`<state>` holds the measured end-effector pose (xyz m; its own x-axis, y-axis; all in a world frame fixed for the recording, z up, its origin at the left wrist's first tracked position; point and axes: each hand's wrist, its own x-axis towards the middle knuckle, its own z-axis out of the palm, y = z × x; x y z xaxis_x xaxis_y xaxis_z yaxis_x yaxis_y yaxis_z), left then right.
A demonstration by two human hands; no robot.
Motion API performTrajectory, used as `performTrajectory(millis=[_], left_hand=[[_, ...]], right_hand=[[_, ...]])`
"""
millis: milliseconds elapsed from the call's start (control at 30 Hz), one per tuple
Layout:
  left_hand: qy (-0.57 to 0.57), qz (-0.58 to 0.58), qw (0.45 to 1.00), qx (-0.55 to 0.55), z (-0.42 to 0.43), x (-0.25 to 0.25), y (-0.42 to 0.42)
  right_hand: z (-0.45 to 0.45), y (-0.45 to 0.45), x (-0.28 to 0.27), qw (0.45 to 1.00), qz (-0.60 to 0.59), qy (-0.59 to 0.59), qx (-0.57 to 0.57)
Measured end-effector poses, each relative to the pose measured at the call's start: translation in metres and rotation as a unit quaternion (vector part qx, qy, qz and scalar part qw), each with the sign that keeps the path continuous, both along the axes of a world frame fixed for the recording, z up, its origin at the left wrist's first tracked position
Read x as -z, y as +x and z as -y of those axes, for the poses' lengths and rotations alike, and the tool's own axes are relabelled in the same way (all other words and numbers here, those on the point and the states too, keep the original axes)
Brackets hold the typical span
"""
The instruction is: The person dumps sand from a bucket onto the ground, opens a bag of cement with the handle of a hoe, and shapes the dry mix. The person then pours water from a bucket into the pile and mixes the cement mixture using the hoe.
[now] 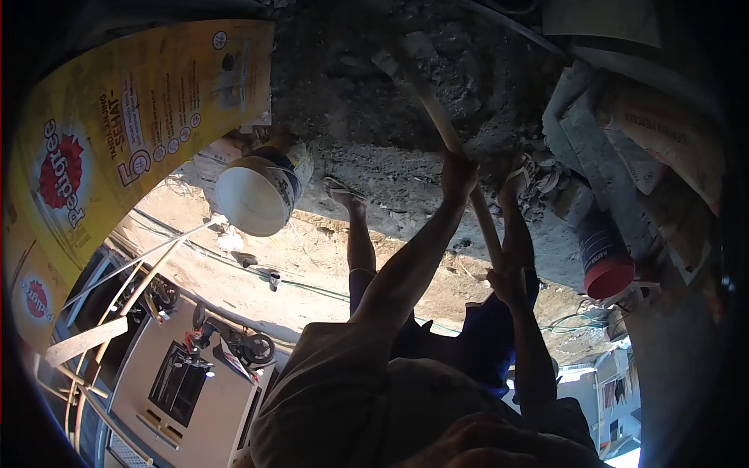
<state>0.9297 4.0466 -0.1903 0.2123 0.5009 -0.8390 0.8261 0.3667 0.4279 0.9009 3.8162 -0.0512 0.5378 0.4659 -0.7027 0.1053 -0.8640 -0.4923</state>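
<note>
My left hand is wrapped round the middle of a long wooden-handled tool. Lower down, towards my body, my right hand grips the same handle near its rear end. The handle slants forward and to the left, over dark, wet-looking rough material on the ground. Its far end lies in deep shade, so I cannot make out the kind of head. My sandalled left foot and right foot stand on either side on grey, gritty ground.
To my left are a white bucket and a large yellow Pedigree banner. On the right stand a dark container with a red rim and printed sacks. Bamboo poles and motorcycles show behind me.
</note>
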Motion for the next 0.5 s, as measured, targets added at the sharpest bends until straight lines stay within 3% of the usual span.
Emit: performTrajectory(millis=[67, 167, 233, 300, 333, 400, 500], left_hand=[[0.0, 0.031, 0.999, -0.037, -0.002, -0.025, -0.006], [0.031, 0.036, 0.996, -0.074, -0.038, -0.04, -0.001], [0.103, 0.036, 0.991, -0.073, -0.084, -0.024, -0.004], [0.201, 0.013, 0.978, -0.052, -0.136, 0.008, -0.01], [0.243, -0.013, 0.969, -0.04, -0.163, 0.025, -0.011], [0.183, 0.014, 0.982, -0.04, -0.217, 0.081, -0.021], [0.101, 0.005, 0.99, -0.095, -0.227, 0.089, -0.019]], right_hand=[[0.006, -0.005, -0.002, 0.998, 0.046, 0.021, -0.038], [-0.02, 0.008, 0.006, 0.998, -0.055, -0.008, -0.017], [-0.057, 0.016, 0.032, 0.995, -0.068, 0.009, -0.071], [-0.134, 0.046, 0.017, 0.987, -0.035, 0.066, -0.141], [-0.148, 0.047, 0.046, 0.987, -0.047, 0.073, -0.136], [-0.18, 0.058, 0.077, 0.984, -0.069, 0.075, -0.144], [-0.21, 0.095, 0.056, 0.976, -0.091, 0.043, -0.194]])
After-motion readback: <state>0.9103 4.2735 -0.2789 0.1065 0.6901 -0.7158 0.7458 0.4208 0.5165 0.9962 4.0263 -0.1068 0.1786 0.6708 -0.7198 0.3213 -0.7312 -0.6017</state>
